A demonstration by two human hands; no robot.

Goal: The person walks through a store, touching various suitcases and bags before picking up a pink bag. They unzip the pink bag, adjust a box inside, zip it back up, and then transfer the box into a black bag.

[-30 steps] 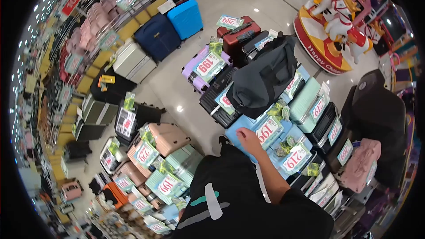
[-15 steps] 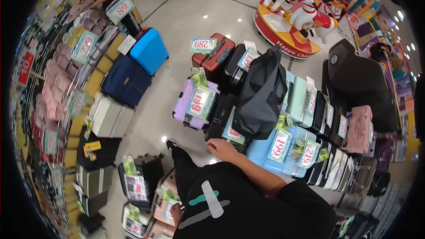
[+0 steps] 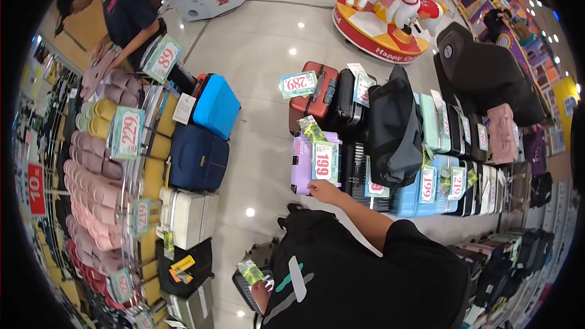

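Observation:
My right hand [image 3: 324, 191] reaches to the bottom edge of a lavender suitcase [image 3: 300, 164], its fingers curled together just below the 199 price tag [image 3: 326, 159]. Whether they pinch the tag or the case edge is too small to tell. My left hand [image 3: 261, 295] hangs low beside my shirt, at a dark suitcase [image 3: 245, 286] with a green-yellow tag [image 3: 250, 272]; its fingers are partly hidden. Right of the lavender case stands a black ribbed suitcase [image 3: 354, 173], and a dark grey bag [image 3: 396, 128] rests beyond it.
Blue suitcases [image 3: 411, 200] continue the row rightward. A red-brown suitcase [image 3: 317, 88] stands behind. At left are a bright blue case [image 3: 216, 106], a navy case [image 3: 198, 158] and slipper racks [image 3: 91, 189]. Another person [image 3: 128, 12] stands upper left; a horse ride [image 3: 381, 42] is farther back.
My right hand has come to the lavender suitcase from in front of the black one. The view has shifted, so the suitcase row appears farther right and more of the other person shows.

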